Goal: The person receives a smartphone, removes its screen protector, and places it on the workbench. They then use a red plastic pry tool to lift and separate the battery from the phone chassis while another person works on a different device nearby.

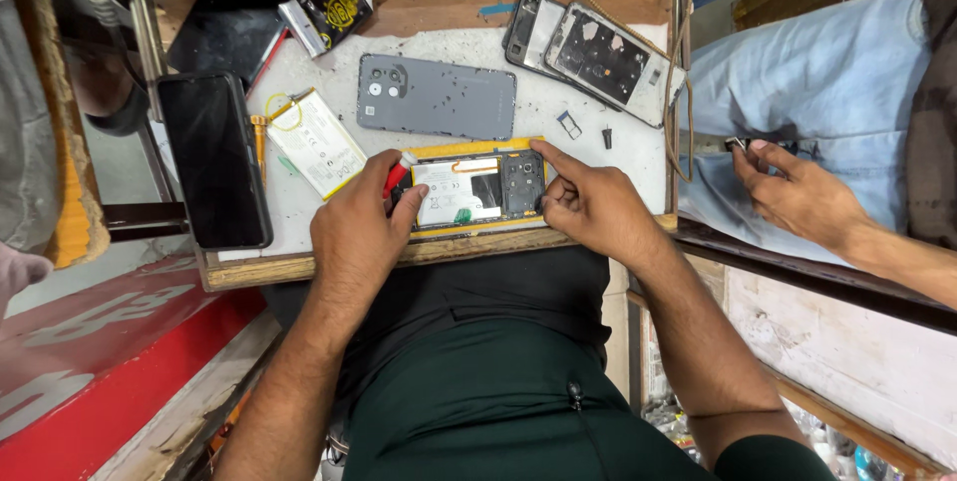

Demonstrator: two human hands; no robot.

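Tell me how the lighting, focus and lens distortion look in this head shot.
Head view: even, soft light, only faint shadows; the opened phone and both hands, left hand and right hand, are sharp; wide-angle lens bends the bench edge; mild sheen on the black phone.

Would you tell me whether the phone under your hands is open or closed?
Open: the phone shows its battery and circuit board, and a grey back cover lies apart.

This is a small phone repair workshop: on the worn, stained tabletop [598, 147] lie an opened phone [477, 190], a grey back cover [437, 95], a loose battery [316, 141], bare frames [596, 50] and a glue tube [342, 12].
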